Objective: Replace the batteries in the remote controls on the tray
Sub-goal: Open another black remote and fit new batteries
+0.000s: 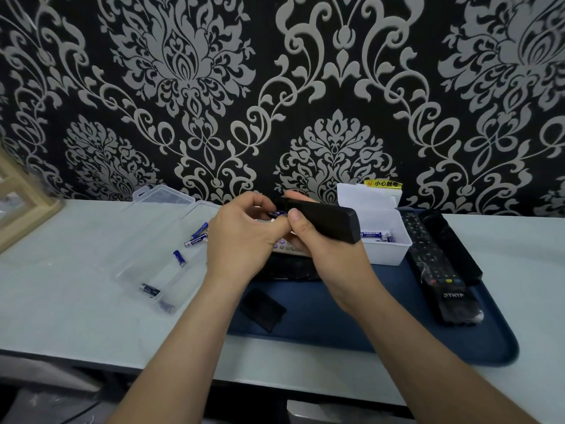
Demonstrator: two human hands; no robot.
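My right hand [318,243] grips a black remote control [331,221] held back side up above the dark blue tray [382,319]. My left hand [244,237] pinches a blue battery [277,213] at the remote's open compartment. The black battery cover [263,309] lies on the tray near its left edge. A light-coloured remote [290,247] and another dark one lie on the tray under my hands, mostly hidden. Two more black remotes [437,264] lie along the tray's right side.
An open clear plastic case [143,240] left of the tray holds several blue batteries [179,258]. A white bin [386,240] with batteries stands at the tray's back. A wooden frame [27,203] is at the far left. The patterned wall stands right behind the table.
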